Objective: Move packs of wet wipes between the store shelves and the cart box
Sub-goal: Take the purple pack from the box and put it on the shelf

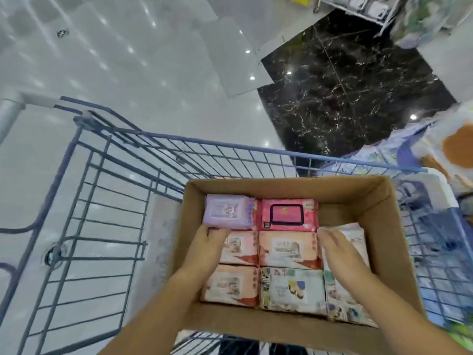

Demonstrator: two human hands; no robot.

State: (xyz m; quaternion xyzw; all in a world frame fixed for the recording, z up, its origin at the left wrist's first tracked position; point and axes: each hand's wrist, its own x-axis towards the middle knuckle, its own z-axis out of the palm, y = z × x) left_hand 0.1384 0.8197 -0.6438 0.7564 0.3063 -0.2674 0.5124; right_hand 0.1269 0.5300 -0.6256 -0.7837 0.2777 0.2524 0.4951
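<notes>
Left hand point(204, 249) flat atop peach pack point(242, 248), right hand point(337, 252) flat atop white pack point(356, 239), fingers straight.

Cardboard box point(384, 221), 6 o'clock: brown paperboard, matt, inner walls plain.
Wet wipe packs in box: soft plastic film, light sheen, creased at edges.
Pink pack point(288, 215), 12 o'clock in box: film wrapper; dark-rimmed lid panel smooth, glossier than film.
Purple pack point(227, 212), 11 o'clock in box: film, satin look.
Cart basket point(204, 143), 9 o'clock: metal wire, blue coating, smooth, dull sheen.
Pale floor tile point(128, 60), 11 o'clock: high gloss, mirrors lights.
Black floor tile point(345, 85), 1 o'clock: white-veined, stone look, polished.
</notes>
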